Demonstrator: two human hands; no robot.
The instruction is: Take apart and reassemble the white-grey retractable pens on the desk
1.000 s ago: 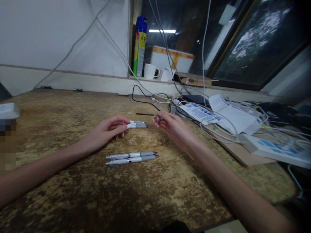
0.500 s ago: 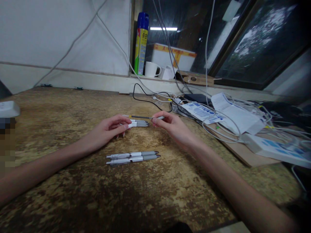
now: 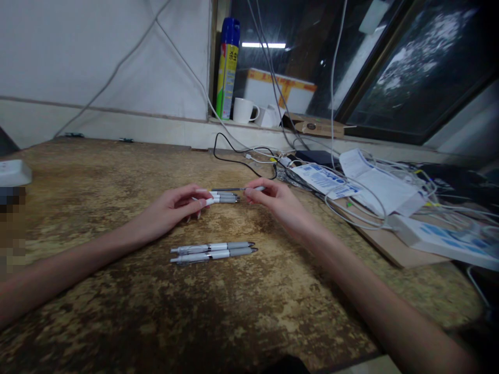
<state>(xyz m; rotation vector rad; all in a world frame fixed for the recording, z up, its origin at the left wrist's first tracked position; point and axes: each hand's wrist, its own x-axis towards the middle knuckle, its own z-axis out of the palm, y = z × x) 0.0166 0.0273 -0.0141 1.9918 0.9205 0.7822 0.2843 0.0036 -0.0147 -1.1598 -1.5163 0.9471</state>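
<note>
Head view. The left hand (image 3: 173,208) lay palm-down on the mottled table (image 3: 117,171), its fingers drawn narrowly together over the butt ends of a small clutch of pens (image 3: 226,198). The white-and-grey barrels stuck out from the fingertips toward the right hand (image 3: 275,200). The right hand faced it, pinching one end of a thin rod (image 3: 231,189) between thumb and forefinger, with the other fingers loosely curled.

The rod's long axis ran side to side, almost parallel to the clutch of pens and just beyond it, reaching from the right fingertips toward the left ones. The rod therefore lay between the two hands, gripped by the right and pointing at the left. Whether its free end touched the left fingers could not be made out in the dim, soft picture.

A pair of pens (image 3: 212,251) lay side by side on the table, nearer the person than either hand. They ran parallel to the clutch and were touched by neither hand.

Beyond the hands, on the sill, stood a yellow-green spray can (image 3: 226,67) with a blue cap. It carried bold Chinese characters down its side, too small to read with certainty. A white mug (image 3: 244,110) stood just beside it.

Beyond and outboard of the right hand lay printed leaflets (image 3: 323,179) with blue text blocks among tangled cables (image 3: 374,171). No wording or brand on them was legible.
</note>
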